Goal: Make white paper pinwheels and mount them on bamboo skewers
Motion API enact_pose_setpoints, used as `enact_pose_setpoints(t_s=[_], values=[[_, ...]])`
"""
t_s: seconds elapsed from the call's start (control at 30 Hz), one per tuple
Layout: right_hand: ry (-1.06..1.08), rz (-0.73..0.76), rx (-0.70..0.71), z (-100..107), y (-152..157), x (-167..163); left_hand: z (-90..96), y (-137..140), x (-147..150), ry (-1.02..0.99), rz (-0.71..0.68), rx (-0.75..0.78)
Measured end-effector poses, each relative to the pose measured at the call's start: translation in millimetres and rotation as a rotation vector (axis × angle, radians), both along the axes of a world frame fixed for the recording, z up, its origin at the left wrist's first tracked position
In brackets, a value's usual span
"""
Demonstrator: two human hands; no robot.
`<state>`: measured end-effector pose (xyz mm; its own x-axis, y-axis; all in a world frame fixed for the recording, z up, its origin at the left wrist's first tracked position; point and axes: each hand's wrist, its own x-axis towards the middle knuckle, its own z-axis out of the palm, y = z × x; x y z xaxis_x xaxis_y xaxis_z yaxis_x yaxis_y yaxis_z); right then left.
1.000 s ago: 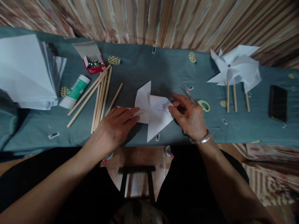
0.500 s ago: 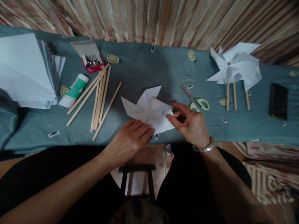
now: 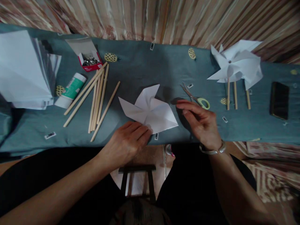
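Note:
A white paper pinwheel (image 3: 152,111) with folded blades lies on the cloth in front of me. My left hand (image 3: 131,139) is closed on its lower left edge, and the fingertips hide that part of the paper. To the right of the pinwheel, my right hand (image 3: 200,122) hovers apart from the paper, fingers stretched out and thumb a little away from them, with nothing visible in it. Just behind that hand lie scissors with green handles (image 3: 203,103), one handle loop hidden by the fingers.
Several wooden sticks (image 3: 81,104), a glue stick (image 3: 74,86) and an open red box of metal pieces (image 3: 90,64) lie to the left, beside a stack of white paper (image 3: 21,67). At the right are finished pinwheels on sticks (image 3: 241,61) and a phone (image 3: 279,100).
My right hand has let go of the pinwheel's right blade and moved off to the right. My left hand stays on the paper. The view has shifted slightly.

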<state>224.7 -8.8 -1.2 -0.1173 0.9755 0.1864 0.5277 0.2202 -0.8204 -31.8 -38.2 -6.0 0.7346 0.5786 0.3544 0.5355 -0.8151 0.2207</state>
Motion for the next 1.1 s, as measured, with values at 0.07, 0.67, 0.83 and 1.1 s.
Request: enact_pose_setpoints(t_s=[0.07, 0.67, 0.83, 1.1], values=[[0.027, 0.048, -0.033, -1, 0, 2, -0.3, 0, -1, -0.002, -0.002, -0.001], [-0.054, 0.173, -0.095, -6, -4, 7, 2.8, 2, -1, -0.044, -0.005, -0.021], [0.048, 0.223, -0.213, 2, -4, 3, 2.7, 0, -2, -0.048, -0.004, -0.013], [0.115, 0.201, -0.216, 3, -4, -14, 2.5, -3, -4, -0.047, 0.001, -0.014]])
